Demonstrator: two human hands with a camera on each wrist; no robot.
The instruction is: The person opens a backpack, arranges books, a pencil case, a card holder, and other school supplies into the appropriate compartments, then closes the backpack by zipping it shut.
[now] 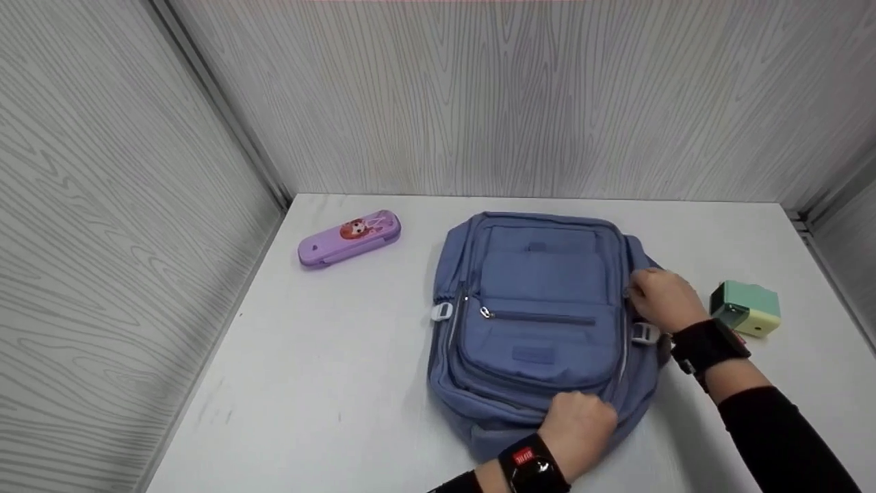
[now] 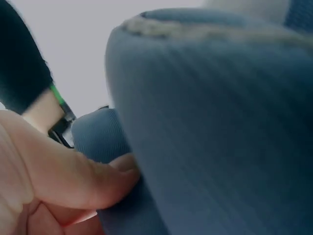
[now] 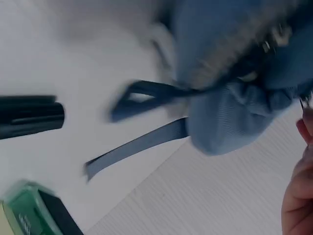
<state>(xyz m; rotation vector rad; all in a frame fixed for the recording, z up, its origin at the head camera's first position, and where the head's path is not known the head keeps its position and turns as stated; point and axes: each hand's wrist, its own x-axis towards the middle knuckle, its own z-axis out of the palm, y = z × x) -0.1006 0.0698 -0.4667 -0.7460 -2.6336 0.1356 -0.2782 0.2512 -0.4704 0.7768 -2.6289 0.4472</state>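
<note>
A blue backpack (image 1: 540, 274) lies on the white table with its front pocket and zips facing up. At its bottom edge my left hand (image 1: 578, 428) grips the fabric; in the left wrist view the thumb of that hand (image 2: 63, 176) presses on a blue fold beside the bag (image 2: 205, 122). On the bag's right side, above the white buckle (image 1: 645, 333), my right hand (image 1: 664, 298) has its fingers curled at the side zip. The right wrist view shows those fingertips (image 3: 305, 132) pinching a small metal zip pull by the bag (image 3: 230, 117).
A purple pencil case (image 1: 349, 238) lies at the back left of the table (image 1: 308, 383). A green and yellow box-like object (image 1: 746, 308) stands right of my right wrist. Loose blue straps (image 3: 142, 147) stick out from the bag's side. Grey wood-grain panels (image 1: 479, 96) surround the table.
</note>
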